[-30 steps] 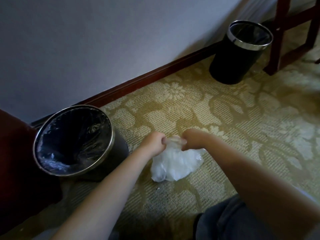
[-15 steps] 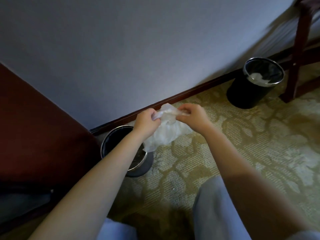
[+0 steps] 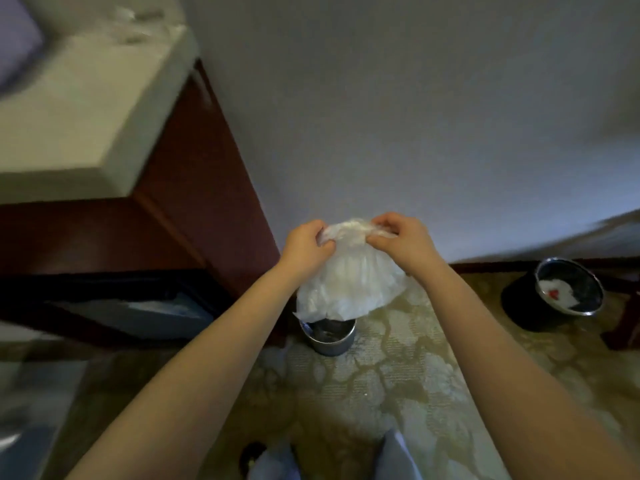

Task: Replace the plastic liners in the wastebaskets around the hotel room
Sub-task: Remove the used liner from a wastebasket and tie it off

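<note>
A: How are the fingers seen?

B: The fingers [image 3: 320, 233] of the left hand [image 3: 306, 244] are curled, and the top edge of a white plastic liner [image 3: 349, 285] is pinched between them and the thumb. The same edge is gripped by the curled fingers [image 3: 384, 225] of the right hand [image 3: 403, 242], just to the right. The two hands are held close together, with bunched plastic between them.

A: And where is the liner placed?

B: It is held up in front of the wall [image 3: 381, 116], hung from both grips, crumpled and partly spread. Its lower edge is seen over the mouth of a small wastebasket [image 3: 329, 336] with a metal rim, stood on the patterned carpet [image 3: 398, 375]. Whether the rim is touched by the plastic cannot be told.

A: What is found farther out?

B: A second wastebasket [image 3: 519, 306], black with a shiny rim, is set at the far right near the baseboard [image 3: 491, 266], well apart from the first. White crumpled material [image 3: 561, 291] with a red spot is seen inside it. A dark red wooden cabinet [image 3: 194, 202] with a pale top [image 3: 86, 116] is seen at the left, beside the small wastebasket. Both bare forearms are stretched out from the near edge, above the carpet.
</note>
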Available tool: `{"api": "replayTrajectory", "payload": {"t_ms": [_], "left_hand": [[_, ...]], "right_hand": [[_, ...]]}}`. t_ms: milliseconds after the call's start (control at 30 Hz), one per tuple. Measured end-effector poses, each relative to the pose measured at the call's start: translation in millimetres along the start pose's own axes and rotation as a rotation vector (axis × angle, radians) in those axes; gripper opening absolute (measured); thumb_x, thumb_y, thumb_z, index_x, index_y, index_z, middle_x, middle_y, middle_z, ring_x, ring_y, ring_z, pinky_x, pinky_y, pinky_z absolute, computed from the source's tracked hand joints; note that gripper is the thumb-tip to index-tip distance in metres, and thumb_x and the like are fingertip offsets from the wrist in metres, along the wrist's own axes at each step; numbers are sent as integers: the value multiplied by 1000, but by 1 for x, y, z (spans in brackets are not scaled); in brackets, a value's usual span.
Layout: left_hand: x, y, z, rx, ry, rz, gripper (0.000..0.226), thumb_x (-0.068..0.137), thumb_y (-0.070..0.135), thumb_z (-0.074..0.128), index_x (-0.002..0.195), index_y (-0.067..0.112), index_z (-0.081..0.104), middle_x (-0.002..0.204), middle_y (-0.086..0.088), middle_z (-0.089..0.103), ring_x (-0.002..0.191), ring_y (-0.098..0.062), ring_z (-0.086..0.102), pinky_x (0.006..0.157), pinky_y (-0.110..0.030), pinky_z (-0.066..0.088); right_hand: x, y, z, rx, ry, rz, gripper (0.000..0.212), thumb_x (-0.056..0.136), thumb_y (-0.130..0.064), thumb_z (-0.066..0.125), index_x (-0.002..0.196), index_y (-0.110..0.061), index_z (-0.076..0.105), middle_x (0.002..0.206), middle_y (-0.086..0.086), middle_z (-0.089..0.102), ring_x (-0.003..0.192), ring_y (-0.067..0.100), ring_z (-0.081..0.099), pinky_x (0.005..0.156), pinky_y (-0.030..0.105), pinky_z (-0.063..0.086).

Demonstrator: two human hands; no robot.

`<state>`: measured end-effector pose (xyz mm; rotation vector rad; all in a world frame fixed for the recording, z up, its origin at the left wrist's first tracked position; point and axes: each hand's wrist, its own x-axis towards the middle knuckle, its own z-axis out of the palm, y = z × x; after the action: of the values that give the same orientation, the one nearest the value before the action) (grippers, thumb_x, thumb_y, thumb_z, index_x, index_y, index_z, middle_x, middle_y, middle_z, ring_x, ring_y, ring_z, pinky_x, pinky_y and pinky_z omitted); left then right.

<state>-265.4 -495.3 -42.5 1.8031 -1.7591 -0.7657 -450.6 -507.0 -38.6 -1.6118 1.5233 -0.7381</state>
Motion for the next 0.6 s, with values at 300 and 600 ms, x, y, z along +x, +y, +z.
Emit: {"api": "replayTrajectory", "payload": {"t_ms": [300, 600], "left_hand": [[-119, -38, -194, -8, 310, -127, 8, 86, 15, 59, 79, 11, 57, 71, -1, 54, 69, -18, 51, 55, -27, 34], [-292, -173, -367, 41, 581, -249, 6, 85, 16, 58, 91, 14, 59, 86, -1, 61, 77, -13, 56, 60, -22, 41]], "right_hand": [[-51, -184, 91, 117, -176, -298, 16, 83, -10, 72, 95, -19, 65, 92, 0, 65, 89, 15, 60, 81, 27, 48], [-152, -339, 288, 164, -355, -569, 17, 83, -17, 71, 91, -32, 66, 91, -15, 67, 92, 4, 63, 84, 24, 49]]}}
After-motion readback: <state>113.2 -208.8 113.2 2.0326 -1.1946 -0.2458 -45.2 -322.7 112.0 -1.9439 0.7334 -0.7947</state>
